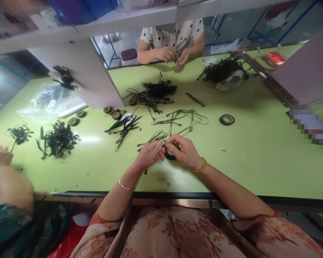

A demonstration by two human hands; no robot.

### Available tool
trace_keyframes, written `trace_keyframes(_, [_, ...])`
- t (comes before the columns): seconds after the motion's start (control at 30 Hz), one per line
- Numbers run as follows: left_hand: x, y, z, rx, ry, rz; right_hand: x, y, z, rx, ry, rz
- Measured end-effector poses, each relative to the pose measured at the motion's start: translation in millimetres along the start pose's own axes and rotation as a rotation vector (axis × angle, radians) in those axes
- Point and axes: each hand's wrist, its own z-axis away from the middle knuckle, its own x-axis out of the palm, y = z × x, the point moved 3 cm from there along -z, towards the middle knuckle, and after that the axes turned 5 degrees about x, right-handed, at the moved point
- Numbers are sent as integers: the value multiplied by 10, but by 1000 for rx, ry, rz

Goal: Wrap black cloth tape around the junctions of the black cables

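Observation:
Near the front of the green table, my two hands meet. My right hand (185, 150) is closed on a roll of black tape (170, 154), its dark ring showing below the fingers. Right beside it, my left hand (151, 154) is pinched shut on a thin black cable. Looped black cable (157, 136) shows just behind that hand, and a small connector end (145, 172) pokes out below it. The fingertips hide where cable and tape meet. Beyond my hands lies a loose tangle of thin black cables (180, 118).
Bundled cables (123, 127) and a larger cable pile (158, 89) lie farther back. Another tape roll (227, 119) is at right. More cables (59, 139) lie left, near a co-worker's arm (8, 172). Across the table is another person's hands (174, 56). A shelf post (97, 79) stands left.

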Motion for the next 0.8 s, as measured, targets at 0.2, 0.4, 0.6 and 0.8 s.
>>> trace_keyframes(0.2, [12,-8,14,-6,0,-73,42,123,-4,218,-76,-198])
trace_keyframes(0.4, [43,10,18,-11,-24,-85,28,104,-7,206,-110,-183])
trace_keyframes(0.6, [47,14,10,12,-149,-88,35,122,5,264,-118,-270])
trace_keyframes(0.8, [113,41,51,248,35,-901,95,216,4,411,-59,-397])
